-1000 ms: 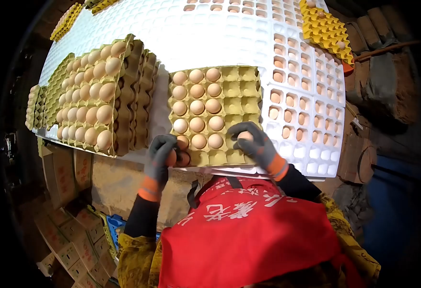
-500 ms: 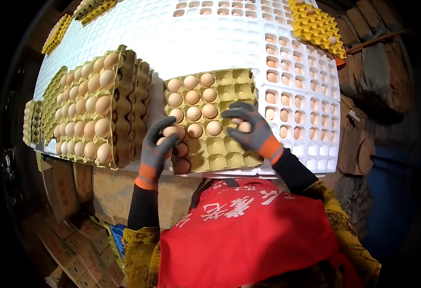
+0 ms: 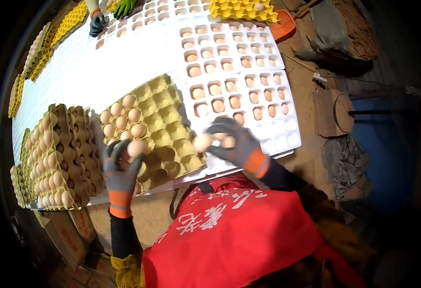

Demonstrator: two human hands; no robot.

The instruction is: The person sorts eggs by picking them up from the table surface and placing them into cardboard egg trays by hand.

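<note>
Several loose eggs (image 3: pixel 202 143) sit in the curled fingers of a person's gloved right hand (image 3: pixel 237 144), one of them out at the fingertips. A second ago that hand was above the olive pulp egg tray (image 3: pixel 160 103); now it is over the edge of the white foam tray (image 3: pixel 282 141), so its eggs are clear of the pulp tray. The left hand (image 3: pixel 119 168), well apart from it, grips an egg (image 3: pixel 136 148) above the pulp tray's near end; I cannot tell how many more its palm hides. Between the hands are bare pulp cups; eggs fill cups beyond the left hand. Left of that hand stands a stack of pulp trays (image 3: pixel 80 153). Far ahead of both hands, a dark glove (image 3: pixel 97 24) and a green glove (image 3: pixel 124 7) reach in.
</note>
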